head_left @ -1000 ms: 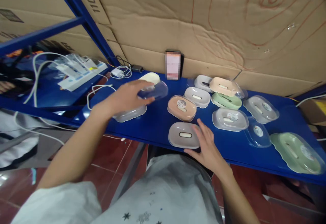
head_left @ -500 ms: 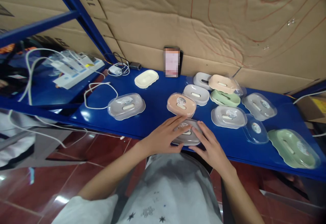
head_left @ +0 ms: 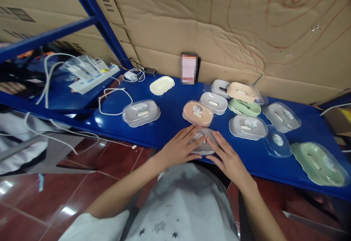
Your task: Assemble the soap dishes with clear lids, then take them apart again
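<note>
Both hands flat on the grey soap box (head_left: 202,141), left hand (head_left: 179,147) and right hand (head_left: 229,158) flanking its sideways long axis, fingers spread, no closed grip.

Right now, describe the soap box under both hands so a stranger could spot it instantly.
Start at the long blue shelf below the cardboard wall and go to its near edge, at the middle. There sits a grey oval plastic soap box with a clear lid, just in front of the peach one. It alone has the left hand and right hand resting on it.
</note>
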Available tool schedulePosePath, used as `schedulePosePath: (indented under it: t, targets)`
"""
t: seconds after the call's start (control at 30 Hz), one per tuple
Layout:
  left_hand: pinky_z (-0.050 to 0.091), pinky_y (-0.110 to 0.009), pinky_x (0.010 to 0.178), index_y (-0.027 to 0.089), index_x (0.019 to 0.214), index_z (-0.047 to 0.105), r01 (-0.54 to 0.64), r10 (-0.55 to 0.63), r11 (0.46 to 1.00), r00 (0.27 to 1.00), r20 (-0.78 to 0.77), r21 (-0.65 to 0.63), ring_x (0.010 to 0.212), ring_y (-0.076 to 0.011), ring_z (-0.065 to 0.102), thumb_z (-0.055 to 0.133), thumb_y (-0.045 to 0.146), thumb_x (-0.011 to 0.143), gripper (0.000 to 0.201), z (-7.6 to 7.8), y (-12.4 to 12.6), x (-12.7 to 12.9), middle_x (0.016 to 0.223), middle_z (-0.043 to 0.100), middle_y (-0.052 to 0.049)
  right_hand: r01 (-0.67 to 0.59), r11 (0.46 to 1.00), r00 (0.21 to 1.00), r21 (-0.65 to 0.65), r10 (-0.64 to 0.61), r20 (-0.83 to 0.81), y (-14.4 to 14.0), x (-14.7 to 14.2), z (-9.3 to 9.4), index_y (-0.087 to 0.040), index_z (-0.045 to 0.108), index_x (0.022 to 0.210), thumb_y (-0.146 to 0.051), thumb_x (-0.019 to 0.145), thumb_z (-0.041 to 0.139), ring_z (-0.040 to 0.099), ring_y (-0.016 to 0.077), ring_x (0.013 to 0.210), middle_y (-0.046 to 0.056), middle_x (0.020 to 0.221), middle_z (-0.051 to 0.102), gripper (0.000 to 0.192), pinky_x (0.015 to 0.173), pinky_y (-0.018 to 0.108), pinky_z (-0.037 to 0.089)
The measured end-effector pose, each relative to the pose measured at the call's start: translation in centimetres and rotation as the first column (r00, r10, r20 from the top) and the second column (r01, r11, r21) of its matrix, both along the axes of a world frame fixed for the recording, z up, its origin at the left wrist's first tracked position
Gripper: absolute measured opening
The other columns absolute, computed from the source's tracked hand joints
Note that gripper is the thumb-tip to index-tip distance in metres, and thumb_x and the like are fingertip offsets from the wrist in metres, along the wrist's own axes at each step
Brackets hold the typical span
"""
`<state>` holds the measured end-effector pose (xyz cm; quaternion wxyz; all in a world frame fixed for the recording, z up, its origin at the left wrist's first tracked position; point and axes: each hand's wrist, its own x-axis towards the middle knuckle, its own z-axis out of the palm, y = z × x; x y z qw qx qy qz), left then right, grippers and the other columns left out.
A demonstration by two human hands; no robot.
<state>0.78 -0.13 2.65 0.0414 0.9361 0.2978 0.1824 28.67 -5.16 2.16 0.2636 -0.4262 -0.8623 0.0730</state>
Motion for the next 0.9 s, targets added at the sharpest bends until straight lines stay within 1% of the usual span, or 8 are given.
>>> schedulePosePath:
  t: [0.07,0.23,0.37,0.53,0.6,0.7,0.8,0.9]
  targets:
    - [0.045,-0.057,0.127,0.025,0.167,0.042,-0.03,0.03,1.0,0.999,0.014,-0.004,0.165,-0.0378,0.035,0.064,0.054,0.106,0.071,0.3,0.0,-0.6,0.177,0.035,-0.02,-0.013,1.0,1.0,0.014,0.014,-0.01,1.9,1.1,1.2,-0.033,0.03,0.174,-0.035,0.11,0.058,0.048,0.0288,0.158,0.008,0.171,0.049,0.07,0.128,0.054,0.048]
    - [0.034,-0.063,0.132,0.026,0.154,0.056,-0.188,0.185,0.981,0.981,0.059,0.043,0.16,-0.0368,0.043,0.07,0.035,0.099,0.058,1.0,0.1,-2.9,0.171,0.046,-0.017,0.199,0.976,0.967,0.09,-0.211,0.142,10.6,2.7,3.5,-0.018,0.053,0.16,-0.031,0.113,0.048,0.05,0.0321,0.155,0.015,0.162,0.058,0.05,0.13,0.057,0.038]
    - [0.037,-0.065,0.128,0.024,0.154,0.056,-0.311,0.305,0.945,0.95,0.074,0.102,0.153,-0.0384,0.051,0.067,0.026,0.095,0.06,1.1,0.5,-4.7,0.162,0.055,-0.019,0.138,0.99,0.946,0.027,-0.14,0.291,16.8,1.8,3.2,-0.01,0.061,0.151,-0.035,0.109,0.057,0.064,0.0348,0.139,0.024,0.146,0.069,0.048,0.123,0.057,0.043]
    - [0.035,-0.068,0.129,0.02,0.159,0.051,-0.427,0.421,0.898,0.904,0.069,0.105,0.155,-0.0408,0.047,0.061,0.016,0.093,0.067,0.6,1.3,-5.6,0.164,0.05,-0.021,0.077,0.995,0.964,0.059,-0.089,0.25,19.9,1.8,3.1,-0.016,0.076,0.123,-0.054,0.114,0.046,0.076,0.0233,0.106,0.011,0.112,0.08,0.048,0.108,0.051,0.054]
    - [0.031,-0.07,0.131,0.021,0.16,0.05,-0.437,0.43,0.895,0.899,0.088,0.089,0.157,-0.0408,0.045,0.058,0.012,0.092,0.068,0.5,1.4,-5.4,0.166,0.048,-0.02,0.095,0.99,0.969,0.1,-0.115,0.218,19.6,2.1,3.9,-0.018,0.078,0.119,-0.055,0.115,0.042,0.077,0.0248,0.097,0.011,0.102,0.081,0.052,0.107,0.053,0.054]
    - [0.027,-0.07,0.133,0.023,0.157,0.053,-0.412,0.402,0.91,0.905,0.14,0.049,0.158,-0.0376,0.045,0.054,0.007,0.09,0.069,1.1,1.5,-5.3,0.165,0.051,-0.017,0.145,0.973,0.969,0.18,-0.177,0.173,16.6,2.3,5.3,-0.018,0.075,0.129,-0.047,0.116,0.043,0.076,0.0308,0.107,0.015,0.114,0.081,0.045,0.113,0.057,0.047]
    - [0.03,-0.062,0.133,0.021,0.149,0.058,-0.41,0.397,0.911,0.898,0.186,0.036,0.151,-0.033,0.053,0.051,0.009,0.091,0.059,3.2,2.8,-6.0,0.16,0.058,-0.015,0.156,0.961,0.967,0.226,-0.195,0.161,11.0,1.6,5.9,-0.02,0.069,0.14,-0.035,0.115,0.048,0.071,0.0323,0.124,0.014,0.132,0.078,0.036,0.121,0.057,0.04]
    - [0.041,-0.055,0.125,0.019,0.147,0.06,-0.514,0.509,0.858,0.852,0.12,0.007,0.139,-0.0335,0.061,0.05,0.02,0.099,0.05,6.1,6.2,-7.0,0.148,0.067,-0.015,0.159,0.953,0.958,0.258,-0.211,0.192,4.8,0.6,4.8,-0.02,0.063,0.148,-0.025,0.111,0.055,0.07,0.0315,0.129,0.012,0.135,0.077,0.038,0.124,0.056,0.035]
